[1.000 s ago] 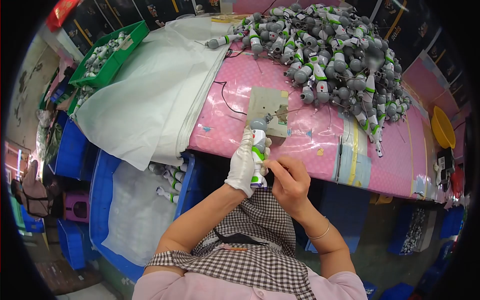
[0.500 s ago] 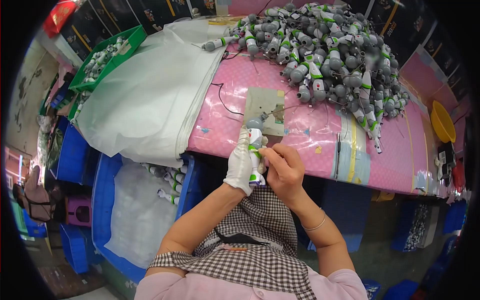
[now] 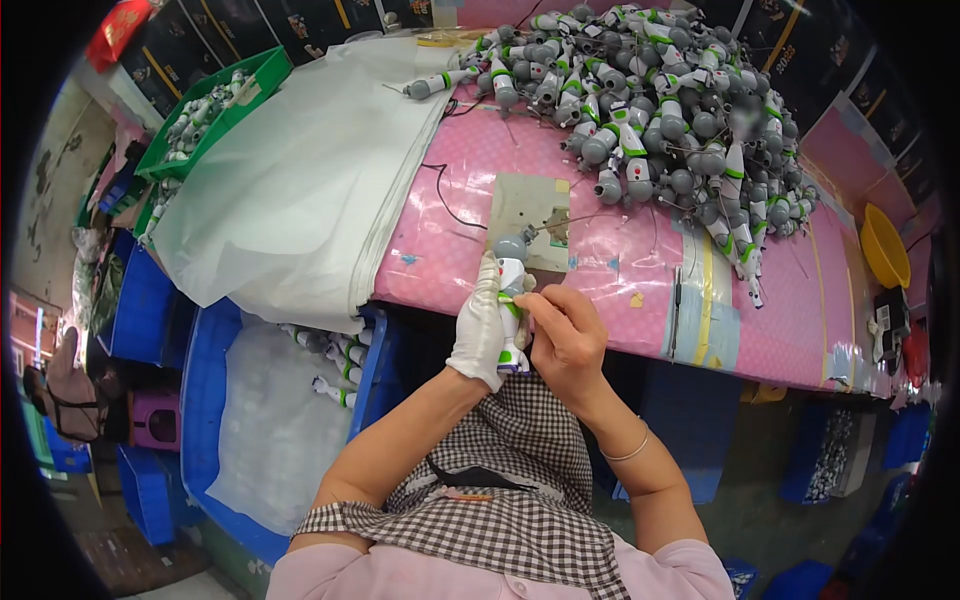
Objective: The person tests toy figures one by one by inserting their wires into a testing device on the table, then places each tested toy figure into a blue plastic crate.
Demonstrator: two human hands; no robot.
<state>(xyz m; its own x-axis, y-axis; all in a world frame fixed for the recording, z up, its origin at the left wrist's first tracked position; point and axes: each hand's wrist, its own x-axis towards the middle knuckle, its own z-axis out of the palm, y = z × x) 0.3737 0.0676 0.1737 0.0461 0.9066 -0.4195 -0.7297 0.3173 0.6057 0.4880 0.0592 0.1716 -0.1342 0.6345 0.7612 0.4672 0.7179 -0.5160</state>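
Note:
My left hand [image 3: 478,335], in a white glove, is wrapped round a toy arm [image 3: 509,280] in white, grey and green. The grey ball end with a thin wire points away from me, and the purple-trimmed end points toward my apron. My bare right hand [image 3: 570,340] is closed in a pinch at the green band on the arm's right side. Whether anything small sits between those fingertips I cannot make out. Beyond the hands, a flat metal plate [image 3: 508,205] lies on the pink table. A big heap of similar toy arms [image 3: 660,110] covers the back right.
White sheeting [image 3: 300,170] drapes over the table's left. A green crate [image 3: 215,115] with toy parts stands at the far left. Below it, a blue bin [image 3: 205,420] holds plastic sheeting and several arms. A dark pen-like tool [image 3: 677,310] lies right; a yellow basin [image 3: 886,245] stands farther right.
Almost nothing differs. Both hands keep the same hold on the toy arm, and my right hand has shifted very slightly.

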